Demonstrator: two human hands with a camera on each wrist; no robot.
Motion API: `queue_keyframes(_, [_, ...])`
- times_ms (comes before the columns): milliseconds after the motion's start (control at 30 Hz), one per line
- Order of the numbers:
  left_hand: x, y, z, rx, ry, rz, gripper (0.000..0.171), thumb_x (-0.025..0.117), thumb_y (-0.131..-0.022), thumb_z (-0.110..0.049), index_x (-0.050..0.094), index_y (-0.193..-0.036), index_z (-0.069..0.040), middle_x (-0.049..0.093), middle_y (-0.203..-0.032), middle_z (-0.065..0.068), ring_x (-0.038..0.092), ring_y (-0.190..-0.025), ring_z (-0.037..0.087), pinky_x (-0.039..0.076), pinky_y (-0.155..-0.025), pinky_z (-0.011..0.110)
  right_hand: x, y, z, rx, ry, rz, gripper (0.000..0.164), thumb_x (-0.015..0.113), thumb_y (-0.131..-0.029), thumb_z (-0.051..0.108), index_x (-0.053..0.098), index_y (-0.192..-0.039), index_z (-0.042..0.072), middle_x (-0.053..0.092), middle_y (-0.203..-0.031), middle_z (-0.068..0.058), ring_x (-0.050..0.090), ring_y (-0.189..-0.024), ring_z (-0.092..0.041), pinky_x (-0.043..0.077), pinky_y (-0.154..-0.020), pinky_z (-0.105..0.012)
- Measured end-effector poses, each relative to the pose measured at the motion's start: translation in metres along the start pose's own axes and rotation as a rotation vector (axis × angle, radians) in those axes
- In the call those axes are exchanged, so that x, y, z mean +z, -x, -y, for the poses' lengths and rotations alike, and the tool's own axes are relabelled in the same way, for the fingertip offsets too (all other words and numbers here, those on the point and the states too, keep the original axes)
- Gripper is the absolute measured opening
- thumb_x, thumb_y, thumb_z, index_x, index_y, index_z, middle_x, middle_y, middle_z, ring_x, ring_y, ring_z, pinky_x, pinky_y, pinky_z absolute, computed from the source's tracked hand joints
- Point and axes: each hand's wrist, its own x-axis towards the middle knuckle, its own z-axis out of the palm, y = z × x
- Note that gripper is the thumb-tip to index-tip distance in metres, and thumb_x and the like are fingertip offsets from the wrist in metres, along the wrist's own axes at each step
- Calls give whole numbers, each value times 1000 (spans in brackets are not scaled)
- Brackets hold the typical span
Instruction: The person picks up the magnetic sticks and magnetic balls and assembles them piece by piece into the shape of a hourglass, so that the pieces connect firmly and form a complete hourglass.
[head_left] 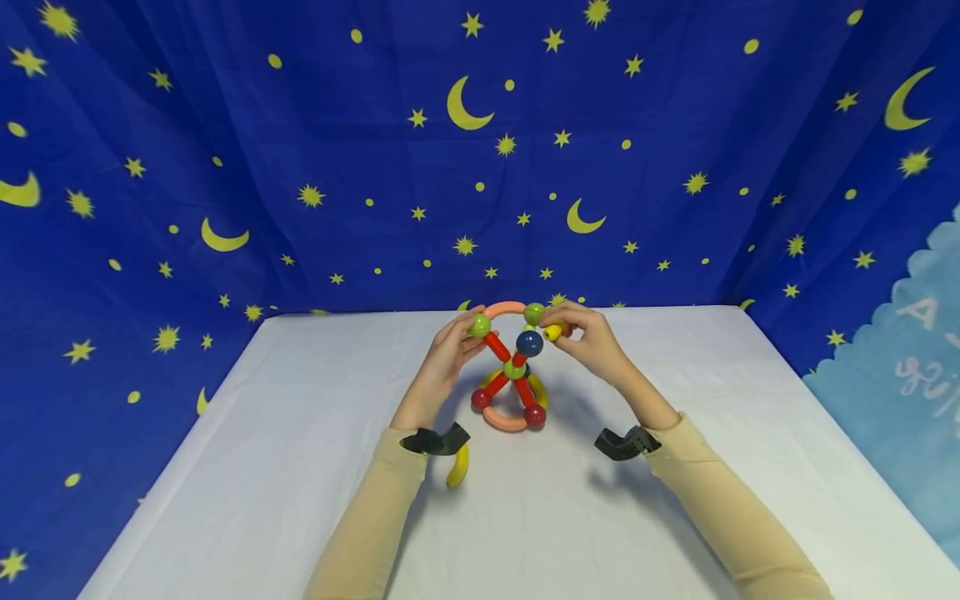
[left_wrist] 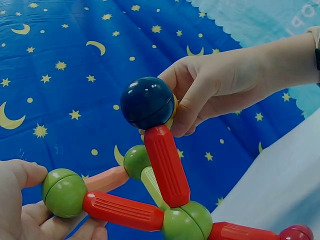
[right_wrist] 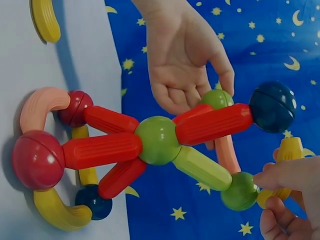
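Note:
A structure of sticks and balls stands on the table, its green centre ball joining several straight sticks. At the upper left, my left hand holds a green ball between thumb and fingers. My right hand pinches a yellow curved stick, partly hidden by the fingers. One end of that stick is at another green ball; whether they touch I cannot tell. A dark blue ball tops a red stick pointing up. A pink curved stick spans the two upper green balls.
Red balls and a blue ball form the base, linked by curved pink and yellow sticks. A loose yellow curved stick lies by the left wrist on the white tablecloth. A starry blue curtain hangs behind.

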Motion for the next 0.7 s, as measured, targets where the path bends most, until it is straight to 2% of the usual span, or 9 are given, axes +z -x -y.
queue_keyframes(100, [0,0,0,6,-3,3,47,54,-94,-41,51,-135,-19,56,-135,3,50,-128,25,28,-117,47,0,0,0,-9,-1,10,21,59,-79,-17,68,-96,-8,66,-104,-24,49,-81,-13,42,-68,-25])
queue_keyframes(333, [1,1,0,5,-5,-3,46,52,-95,-41,51,-136,-19,55,-136,3,50,-128,25,28,-117,46,2,1,-3,8,4,32,22,57,-80,-18,68,-96,-8,66,-105,-24,48,-81,-14,42,-70,-31])
queue_keyframes(500, [1,1,0,2,-11,-7,46,50,-96,-41,50,-136,-19,52,-140,3,49,-128,26,28,-117,46,5,3,-2,35,13,16,23,57,-80,-18,68,-97,-7,66,-108,-23,50,-87,-11,43,-72,-30])
queue_keyframes(700, [0,2,0,14,-9,-4,44,50,-97,-40,51,-136,-20,54,-136,0,50,-128,23,31,-116,43,9,6,0,6,4,-29,20,59,-80,-17,68,-97,-9,65,-109,-24,52,-89,-10,45,-73,-28])
